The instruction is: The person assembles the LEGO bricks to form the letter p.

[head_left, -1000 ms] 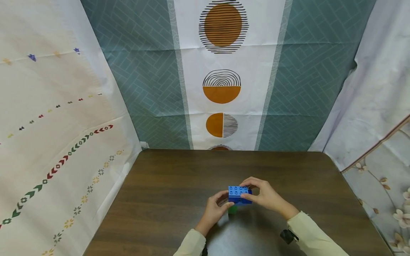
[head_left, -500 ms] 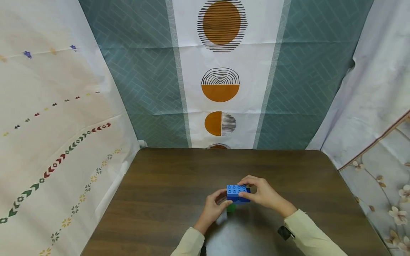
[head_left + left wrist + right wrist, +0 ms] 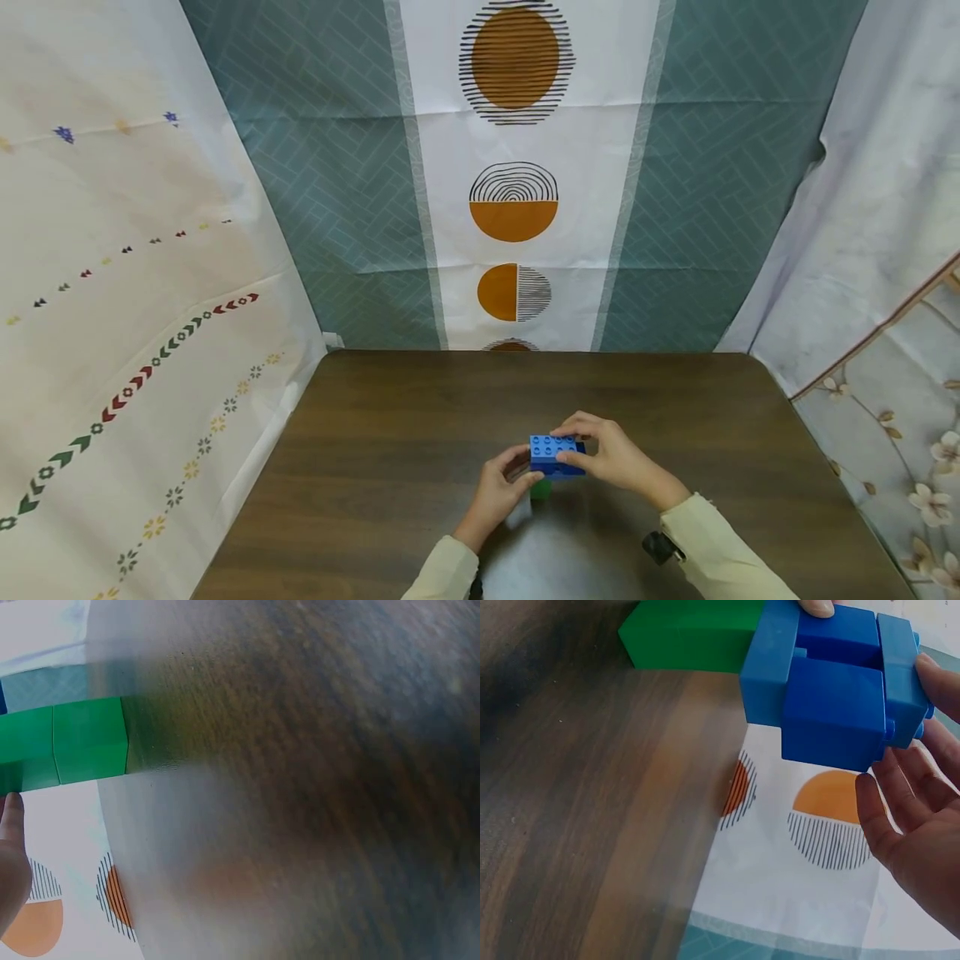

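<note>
A toy-brick build stands near the middle of the wooden table, with studded blue building bricks [image 3: 545, 450] on a narrow stack of green bricks [image 3: 540, 490]. My left hand [image 3: 498, 493] pinches the left end of the blue bricks between thumb and fingers. From the right, my right hand [image 3: 615, 457] grips the upper blue brick, thumb in front and fingers behind. The right wrist view shows blue bricks [image 3: 832, 712] layered crosswise beside the green column [image 3: 694, 637]. In the left wrist view, a left-hand fingertip [image 3: 12, 821] meets the green bricks [image 3: 90, 741].
The dark wooden table [image 3: 375, 433] stretches around the build, with glare near its front. Behind it hangs a teal and white cloth [image 3: 517, 233] with orange circles. Patterned pale cloths flank the left [image 3: 150, 292] and right [image 3: 862, 333] sides.
The head view has shifted slightly. My right hand's fingertips have edged a little left along the back of the upper blue brick; both hands keep their hold.
</note>
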The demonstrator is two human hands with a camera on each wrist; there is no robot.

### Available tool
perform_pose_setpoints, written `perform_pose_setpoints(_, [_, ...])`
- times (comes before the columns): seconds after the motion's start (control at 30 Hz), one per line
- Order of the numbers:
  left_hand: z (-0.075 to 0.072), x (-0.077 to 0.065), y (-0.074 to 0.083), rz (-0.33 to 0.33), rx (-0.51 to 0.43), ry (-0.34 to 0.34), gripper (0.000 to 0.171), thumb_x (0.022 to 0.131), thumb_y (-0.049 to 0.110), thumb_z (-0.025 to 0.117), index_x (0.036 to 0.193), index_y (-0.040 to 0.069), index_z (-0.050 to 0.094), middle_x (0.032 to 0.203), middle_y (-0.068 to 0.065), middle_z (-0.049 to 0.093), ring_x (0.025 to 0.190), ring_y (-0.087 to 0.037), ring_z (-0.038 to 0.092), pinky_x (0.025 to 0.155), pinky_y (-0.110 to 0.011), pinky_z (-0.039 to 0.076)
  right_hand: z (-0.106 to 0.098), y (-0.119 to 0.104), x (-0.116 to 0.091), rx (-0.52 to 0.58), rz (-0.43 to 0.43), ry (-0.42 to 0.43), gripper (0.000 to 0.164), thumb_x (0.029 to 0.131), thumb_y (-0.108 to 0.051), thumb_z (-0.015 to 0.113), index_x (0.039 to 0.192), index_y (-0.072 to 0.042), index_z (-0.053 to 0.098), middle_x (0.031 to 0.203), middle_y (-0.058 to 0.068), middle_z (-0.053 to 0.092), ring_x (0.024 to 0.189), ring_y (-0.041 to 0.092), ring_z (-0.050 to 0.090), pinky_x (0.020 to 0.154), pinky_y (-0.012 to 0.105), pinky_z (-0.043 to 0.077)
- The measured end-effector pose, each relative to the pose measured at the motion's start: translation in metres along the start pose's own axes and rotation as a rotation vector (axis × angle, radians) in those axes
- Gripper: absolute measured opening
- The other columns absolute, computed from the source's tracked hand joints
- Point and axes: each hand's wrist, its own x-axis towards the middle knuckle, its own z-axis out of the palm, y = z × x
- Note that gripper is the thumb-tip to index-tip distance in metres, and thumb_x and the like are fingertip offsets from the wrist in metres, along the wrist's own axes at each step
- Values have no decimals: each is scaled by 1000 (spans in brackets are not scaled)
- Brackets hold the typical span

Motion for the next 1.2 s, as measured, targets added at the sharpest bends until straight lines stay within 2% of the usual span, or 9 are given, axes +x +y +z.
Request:
perform_pose_setpoints(0.1, [0, 0, 1, 12, 15, 3, 39, 87, 21, 69, 123, 7, 61, 122, -13, 63, 115, -27, 61, 94, -33, 52, 0, -1, 1, 10, 10, -4, 31, 85, -29, 71, 113, -14, 69, 103, -4, 63, 86, 10, 55, 74, 29, 54])
perform_pose_setpoints(0.2, [0, -1, 2, -6, 16, 3, 40, 87, 22, 69, 124, 9, 60, 123, -12, 63, 115, -26, 60, 95, -32, 51, 1, -1, 1, 12, 4, -1, 31, 85, -29, 71, 113, -14, 69, 103, -3, 63, 86, 10, 56, 73, 28, 54])
perform_pose_setpoints(0.43, [0, 0, 5, 2, 25, 7, 39, 88, 23, 68, 124, 10, 60, 122, -11, 63, 115, -25, 60, 95, -33, 51, 4, -1, -2, -15, -49, 51, 30, 86, -28, 71, 112, -13, 68, 104, -3, 63, 88, 11, 58, 73, 29, 54])
perform_pose_setpoints(0.63, [1, -1, 5, 6, 24, 2, 40, 88, 24, 67, 124, 10, 60, 122, -11, 64, 115, -25, 60, 95, -35, 51, 9, 1, -4, -12, -52, 88, 30, 85, -24, 72, 112, -12, 67, 104, -5, 62, 89, 7, 58, 74, 28, 54])
perform_pose_setpoints(0.8, [0, -2, 2, -14, 25, 12, 39, 88, 22, 67, 124, 9, 60, 122, -11, 64, 115, -26, 60, 95, -33, 51, 11, 1, -7, 30, -23, 84, 31, 87, -26, 70, 115, -12, 67, 107, -6, 61, 92, 6, 57, 80, 33, 56])
perform_pose_setpoints(1.0, [2, -2, 1, -18, 12, 17, 38, 87, 21, 69, 122, 8, 61, 121, -12, 64, 114, -27, 61, 94, -32, 52, 12, 6, -14, 67, 42, 85, 34, 89, -30, 67, 121, -18, 62, 112, -5, 62, 96, 8, 59, 83, 31, 55])
perform_pose_setpoints(1.1, [1, -2, 2, -9, 8, 16, 39, 87, 21, 69, 122, 8, 61, 121, -13, 64, 114, -27, 61, 95, -32, 51, 11, 13, -21, 91, 91, 99, 36, 89, -30, 67, 123, -21, 60, 114, -4, 62, 99, 11, 61, 86, 32, 55])
perform_pose_setpoints(1.2, [-1, -2, 3, -22, 6, 8, 40, 87, 24, 69, 124, 9, 61, 122, -12, 64, 115, -27, 60, 96, -32, 51, 10, 21, -29, 121, 110, 125, 36, 89, -28, 67, 123, -17, 60, 116, -1, 62, 104, 19, 62, 89, 38, 54])
